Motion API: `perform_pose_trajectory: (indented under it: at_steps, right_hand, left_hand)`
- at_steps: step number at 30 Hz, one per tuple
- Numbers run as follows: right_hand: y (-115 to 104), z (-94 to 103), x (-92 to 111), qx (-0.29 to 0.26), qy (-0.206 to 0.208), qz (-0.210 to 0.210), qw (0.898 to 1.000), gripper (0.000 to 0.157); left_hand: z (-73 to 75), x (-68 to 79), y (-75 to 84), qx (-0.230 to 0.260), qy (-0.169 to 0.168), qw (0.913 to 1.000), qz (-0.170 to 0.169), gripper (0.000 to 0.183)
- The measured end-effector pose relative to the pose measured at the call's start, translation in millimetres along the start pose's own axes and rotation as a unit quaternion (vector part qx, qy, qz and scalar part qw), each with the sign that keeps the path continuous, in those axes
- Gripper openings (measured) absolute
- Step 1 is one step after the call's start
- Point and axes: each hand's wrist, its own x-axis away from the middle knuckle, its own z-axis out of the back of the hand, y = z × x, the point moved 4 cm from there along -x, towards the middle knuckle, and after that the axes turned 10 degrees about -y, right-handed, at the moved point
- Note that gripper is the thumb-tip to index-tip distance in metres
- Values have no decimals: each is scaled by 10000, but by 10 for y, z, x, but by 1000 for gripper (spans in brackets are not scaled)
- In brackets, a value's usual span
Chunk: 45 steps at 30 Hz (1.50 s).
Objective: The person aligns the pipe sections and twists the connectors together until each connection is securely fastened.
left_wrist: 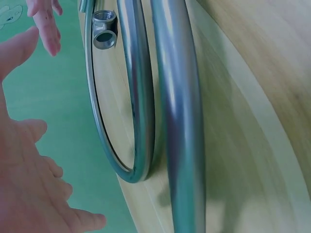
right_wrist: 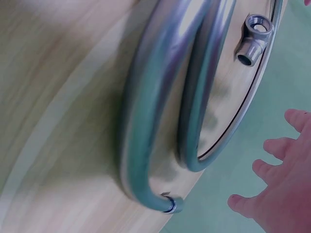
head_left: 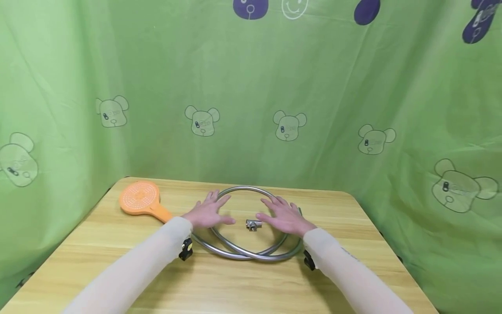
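A coiled silver shower hose (head_left: pixel 270 258) lies on the table, its loops crossing near the front. Inside the coil sits a small metal tee fitting (head_left: pixel 252 225), with threaded openings visible in the left wrist view. My left hand (head_left: pixel 208 212) spreads its fingers over the coil's left side and holds nothing. On the opposite side, my right hand (head_left: pixel 285 217) is also spread, its thumb near the tee fitting. Left of the left hand, an orange shower head (head_left: pixel 140 198) lies with its spray face up. The right wrist view shows one hose end (right_wrist: pixel 174 205).
The wooden table (head_left: pixel 219 288) has rounded far corners. A green curtain (head_left: pixel 243 152) with printed bear heads hangs behind it and along both sides. Each wrist wears a small black device, one at the left sleeve (head_left: pixel 172 235).
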Motion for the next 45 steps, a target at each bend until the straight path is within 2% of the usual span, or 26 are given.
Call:
perform_pose_trajectory:
  at_steps: [8, 15, 20, 29, 35, 45]
  right_hand:
    - [147, 20, 48, -77, 96, -134, 9998, 88]
    - [243, 95, 114, -85, 778, -185, 9968, 79]
    - [329, 123, 138, 4, 1095, -366, 9933, 81]
    - [475, 131, 210, -30, 1295, -393, 9908, 78]
    - [578, 98, 276, 27, 1274, -489, 9906, 77]
    - [816, 18, 371, -163, 1150, -824, 9898, 77]
  left_hand:
    - [-43, -112, 53, 135, 119, 9998, -31, 101]
    - [-72, -158, 96, 343, 279, 9990, -43, 98]
    - [-65, -181, 134, 469, 393, 9981, -51, 94]
    - [-86, -312, 159, 702, 804, 9942, -143, 86]
    - [-95, -344, 214, 595, 997, 9931, -168, 78]
    - [-129, -390, 306, 530, 860, 9948, -159, 76]
